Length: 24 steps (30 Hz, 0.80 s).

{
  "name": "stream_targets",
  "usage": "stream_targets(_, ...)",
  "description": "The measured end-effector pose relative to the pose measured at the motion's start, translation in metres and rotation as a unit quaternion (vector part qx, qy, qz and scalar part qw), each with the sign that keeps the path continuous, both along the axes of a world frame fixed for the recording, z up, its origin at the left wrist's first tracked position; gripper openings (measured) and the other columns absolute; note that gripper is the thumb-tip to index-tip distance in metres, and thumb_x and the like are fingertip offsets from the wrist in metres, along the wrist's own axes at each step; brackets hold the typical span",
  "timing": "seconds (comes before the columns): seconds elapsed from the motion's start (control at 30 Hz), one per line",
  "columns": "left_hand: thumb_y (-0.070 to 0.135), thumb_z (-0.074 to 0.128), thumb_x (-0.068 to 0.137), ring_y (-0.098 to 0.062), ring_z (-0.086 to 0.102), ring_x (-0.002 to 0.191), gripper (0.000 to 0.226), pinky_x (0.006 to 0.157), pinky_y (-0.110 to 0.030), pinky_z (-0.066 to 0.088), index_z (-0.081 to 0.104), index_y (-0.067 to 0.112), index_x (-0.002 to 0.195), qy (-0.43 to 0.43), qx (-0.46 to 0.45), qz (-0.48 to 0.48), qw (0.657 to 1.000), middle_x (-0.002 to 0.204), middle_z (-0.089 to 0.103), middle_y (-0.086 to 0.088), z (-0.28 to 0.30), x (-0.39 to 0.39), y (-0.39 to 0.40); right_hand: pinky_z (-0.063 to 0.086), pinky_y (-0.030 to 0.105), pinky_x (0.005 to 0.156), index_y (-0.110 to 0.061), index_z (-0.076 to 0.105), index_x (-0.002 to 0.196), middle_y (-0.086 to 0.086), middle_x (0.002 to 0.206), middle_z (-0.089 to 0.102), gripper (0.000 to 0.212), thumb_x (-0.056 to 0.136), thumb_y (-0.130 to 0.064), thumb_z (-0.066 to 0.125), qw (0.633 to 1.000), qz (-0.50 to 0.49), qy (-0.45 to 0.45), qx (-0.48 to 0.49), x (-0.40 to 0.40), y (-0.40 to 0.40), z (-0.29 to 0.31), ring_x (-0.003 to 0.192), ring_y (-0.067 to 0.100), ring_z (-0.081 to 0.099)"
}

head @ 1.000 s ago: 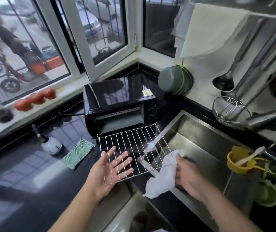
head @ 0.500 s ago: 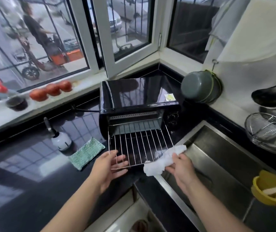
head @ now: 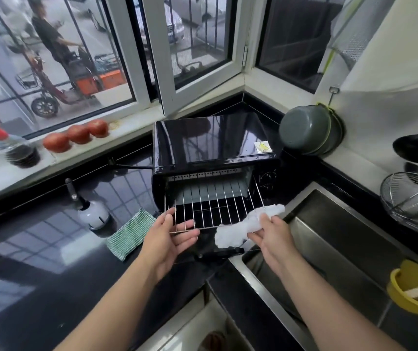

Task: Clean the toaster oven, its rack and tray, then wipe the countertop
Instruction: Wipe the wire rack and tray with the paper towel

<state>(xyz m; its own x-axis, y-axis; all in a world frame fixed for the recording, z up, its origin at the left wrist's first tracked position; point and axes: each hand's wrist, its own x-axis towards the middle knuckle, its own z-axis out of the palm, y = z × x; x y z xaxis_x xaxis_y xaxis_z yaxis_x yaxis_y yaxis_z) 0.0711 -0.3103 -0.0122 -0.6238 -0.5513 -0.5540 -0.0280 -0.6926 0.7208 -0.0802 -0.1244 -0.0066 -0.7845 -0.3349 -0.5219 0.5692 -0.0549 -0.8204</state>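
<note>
From the head camera, the rack [head: 213, 206] sits half inside the oven [head: 215, 150], its far edge within the open mouth and its near edge out over the lowered door [head: 218, 252], held level by both hands. The oven stands on the black worktop [head: 50, 262] in the window corner, with the sink [head: 334, 244] just to its right. The chief risk, as I judge it, is the rack missing its side guides: if one hand pushes ahead of the other it could skew, jam, or scrape the oven wall. The cloth [head: 243, 229] bunched at the right corner could also get caught between wire and oven, or let the grip slip so that corner drops onto the door. The left hand [head: 167, 239] reaches in palm up, its fingers [head: 187, 234] lying loosely extended under the near left corner and the thumb resting on top of the wire, a light pinch. The right hand [head: 271, 236] comes in from the sink side, its fingers curled round the cloth and, through it, the rack's near right corner. Both forearms stretch forward, roughly parallel. A green scrubber [head: 129, 234] lies on the worktop just left of the door, untouched.
</note>
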Motion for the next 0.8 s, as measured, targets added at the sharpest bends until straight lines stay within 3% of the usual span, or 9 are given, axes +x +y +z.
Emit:
stream_targets(0.13, 0.018, 0.054, 0.107, -0.036, 0.074, 0.108, 0.024, 0.077, -0.039, 0.064, 0.051, 0.01, 0.129, 0.09, 0.115, 0.06, 0.988, 0.124, 0.07, -0.025, 0.008, -0.01, -0.003, 0.059, 0.033, 0.08, 0.007, 0.056, 0.116, 0.023, 0.113, 0.069, 0.023, 0.106, -0.011, 0.046, 0.993, -0.032, -0.046, -0.101, -0.011, -0.015, 0.014, 0.101, 0.027, 0.072)
stream_targets(0.23, 0.004, 0.052, 0.106, -0.034, 0.072, 0.112, 0.017, 0.084, -0.038, 0.064, 0.055, 0.002, 0.122, 0.118, 0.131, 0.1, 0.979, 0.126, 0.068, -0.026, 0.011, -0.026, -0.001, 0.051, 0.04, 0.097, 0.009, 0.051, 0.122, 0.025, 0.117, 0.063, 0.024, 0.105, -0.006, 0.046, 0.976, -0.038, -0.119, -0.18, -0.015, -0.024, 0.019, 0.106, 0.031, 0.067)
stream_targets(0.3, 0.0, 0.046, 0.107, -0.03, 0.074, 0.107, 0.012, 0.083, -0.037, 0.064, 0.056, 0.001, 0.113, 0.092, 0.125, 0.128, 0.979, 0.124, 0.067, -0.024, 0.01, -0.044, -0.005, 0.049, 0.042, 0.101, 0.008, 0.051, 0.122, 0.026, 0.119, 0.062, 0.025, 0.105, -0.009, 0.047, 0.973, -0.042, -0.143, -0.174, -0.011, -0.024, 0.018, 0.109, 0.032, 0.065)
stream_targets(0.47, 0.0, 0.037, 0.11, -0.025, 0.075, 0.097, 0.021, 0.076, -0.034, 0.062, 0.057, 0.003, 0.109, 0.097, 0.159, 0.185, 0.965, 0.112, 0.07, -0.017, 0.005, -0.085, -0.028, 0.051, 0.036, 0.089, -0.005, 0.058, 0.12, 0.015, 0.117, 0.067, 0.023, 0.104, -0.017, 0.049, 0.973, -0.129, -0.162, -0.104, 0.007, 0.017, 0.007, 0.11, 0.026, 0.064)
stream_targets(0.57, -0.01, 0.036, 0.105, -0.029, 0.07, 0.105, 0.026, 0.092, -0.041, 0.058, 0.057, 0.0, 0.093, 0.108, 0.169, 0.217, 0.955, 0.102, 0.066, -0.017, 0.004, -0.103, -0.036, 0.049, 0.035, 0.086, -0.004, 0.06, 0.116, 0.016, 0.116, 0.067, 0.021, 0.103, -0.015, 0.047, 0.968, -0.165, -0.166, -0.089, 0.014, 0.05, 0.004, 0.106, 0.026, 0.063)
stream_targets(0.63, -0.014, 0.035, 0.103, -0.026, 0.069, 0.096, 0.029, 0.105, -0.043, 0.053, 0.057, 0.0, 0.091, 0.118, 0.181, 0.24, 0.947, 0.098, 0.063, -0.016, 0.005, -0.114, -0.038, 0.048, 0.034, 0.087, -0.004, 0.061, 0.114, 0.016, 0.115, 0.067, 0.02, 0.103, -0.014, 0.047, 0.965, -0.18, -0.166, -0.091, 0.015, 0.065, 0.006, 0.106, 0.025, 0.063)
stream_targets(0.8, -0.009, 0.035, 0.102, -0.028, 0.071, 0.099, 0.023, 0.106, -0.043, 0.053, 0.056, 0.0, 0.103, 0.116, 0.202, 0.242, 0.942, 0.107, 0.063, -0.017, 0.005, -0.111, -0.037, 0.044, 0.037, 0.101, -0.006, 0.061, 0.115, 0.015, 0.115, 0.068, 0.02, 0.102, -0.014, 0.047, 0.964, -0.2, -0.148, -0.091, 0.015, 0.093, 0.014, 0.109, 0.025, 0.063)
